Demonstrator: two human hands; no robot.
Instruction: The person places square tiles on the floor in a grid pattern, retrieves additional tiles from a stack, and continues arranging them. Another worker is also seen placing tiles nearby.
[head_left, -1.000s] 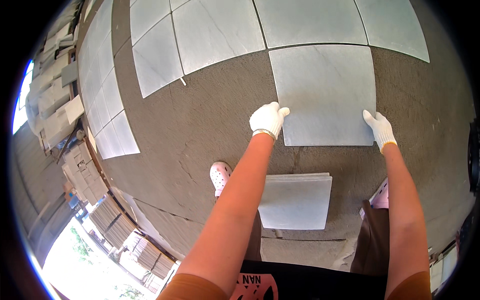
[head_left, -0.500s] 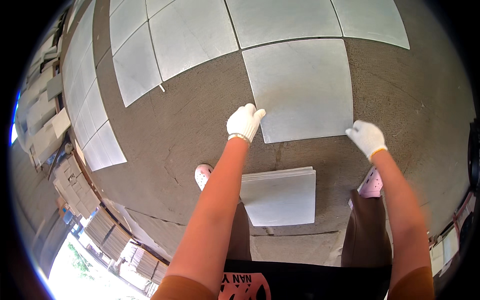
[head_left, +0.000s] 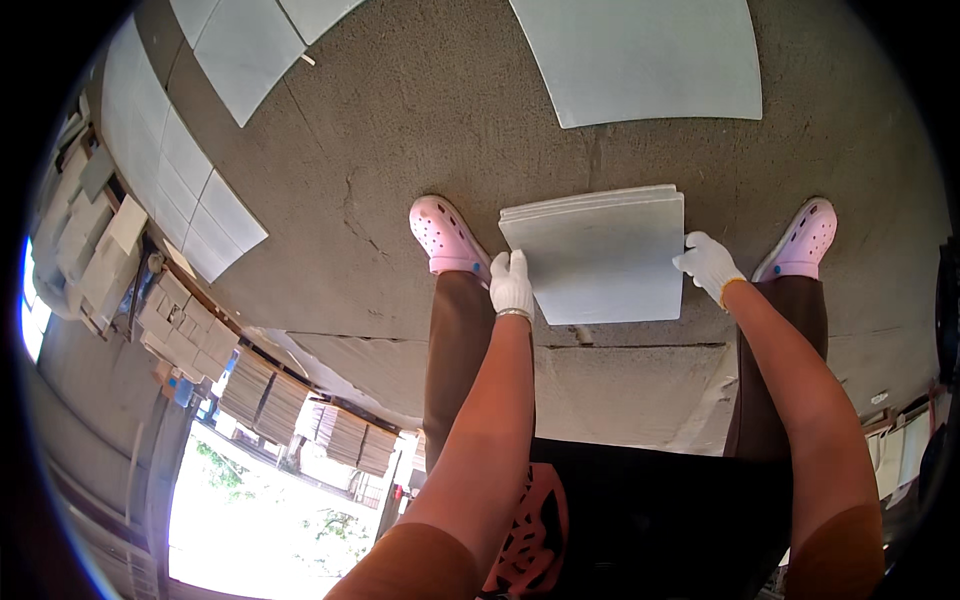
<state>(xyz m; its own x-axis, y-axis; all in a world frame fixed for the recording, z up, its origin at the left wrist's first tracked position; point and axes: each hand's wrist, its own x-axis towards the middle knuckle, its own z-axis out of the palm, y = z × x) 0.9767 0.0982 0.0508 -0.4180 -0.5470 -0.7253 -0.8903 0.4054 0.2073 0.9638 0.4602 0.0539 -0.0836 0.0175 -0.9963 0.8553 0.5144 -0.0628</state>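
Observation:
A short stack of pale grey square tiles (head_left: 605, 260) lies on the floor between my feet, the lower ones showing as thin edges along its far side. At its left edge is my left hand (head_left: 511, 286) in a white knit glove, fingers stretched and slightly apart, close against the tile. My right hand (head_left: 712, 268), gloved the same way, is by the right edge with thumb and fingers spread toward it. Neither hand visibly grips a tile. Farther ahead, a large pale tile (head_left: 650, 65) lies flat on the floor.
My pink clogs (head_left: 445, 232) flank the stack. More tiles (head_left: 250, 55) lie in rows at the far left, with another strip of tiles (head_left: 180, 175) beyond. Stacked slabs and boxes (head_left: 185, 325) line the left side near a bright opening (head_left: 265, 510). The concrete floor (head_left: 380, 130) has cracks.
Both hands have left the edges of the large tile ahead and drawn back to the sides of the stack between my feet. The view has tipped down toward me.

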